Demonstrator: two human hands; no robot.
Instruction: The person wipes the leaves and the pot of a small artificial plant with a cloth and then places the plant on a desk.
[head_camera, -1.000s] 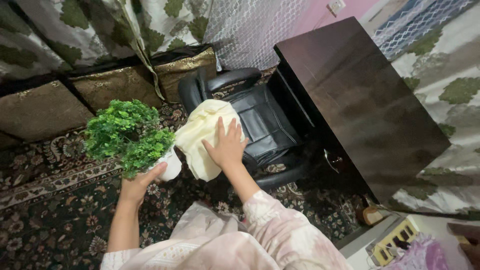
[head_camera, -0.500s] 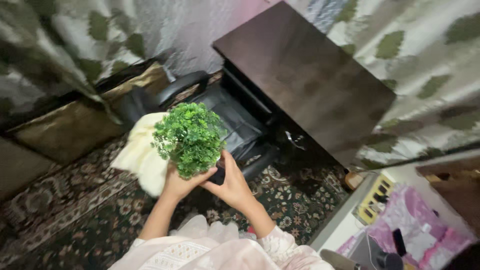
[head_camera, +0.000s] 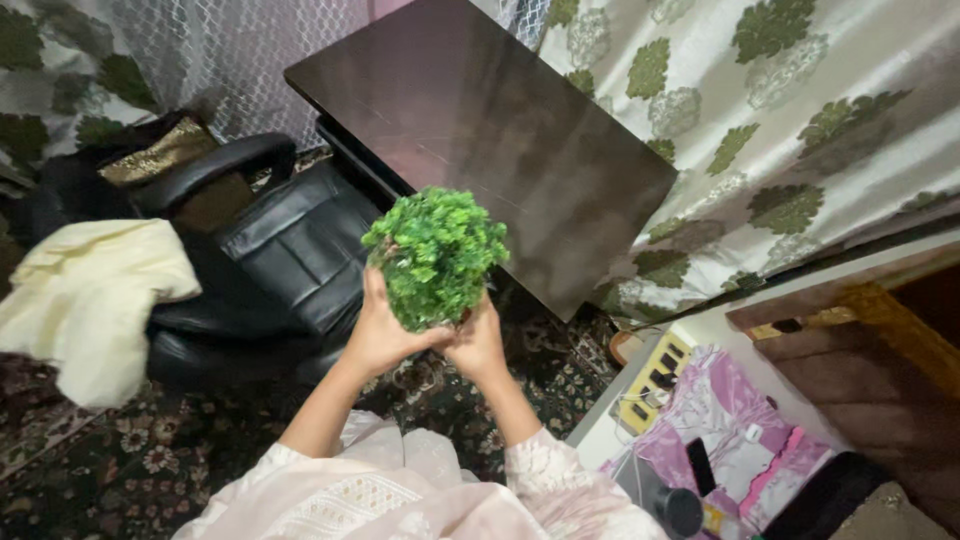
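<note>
A small bushy green plant is held up in front of me by both hands, over the front edge of a dark wooden desk. My left hand cups its base from the left. My right hand cups it from the right. The pot is hidden behind my fingers and the leaves. Both arms wear pale pink patterned sleeves.
A black leather office chair stands left of the desk with a cream cloth draped over its arm. Leaf-patterned curtains hang behind. A patterned carpet covers the floor. At lower right lie a pink cloth and a yellow power strip.
My right hand left the cream cloth and joined the left on the plant. The plant moved right, from beside the chair to the desk's edge, as my view swung right.
</note>
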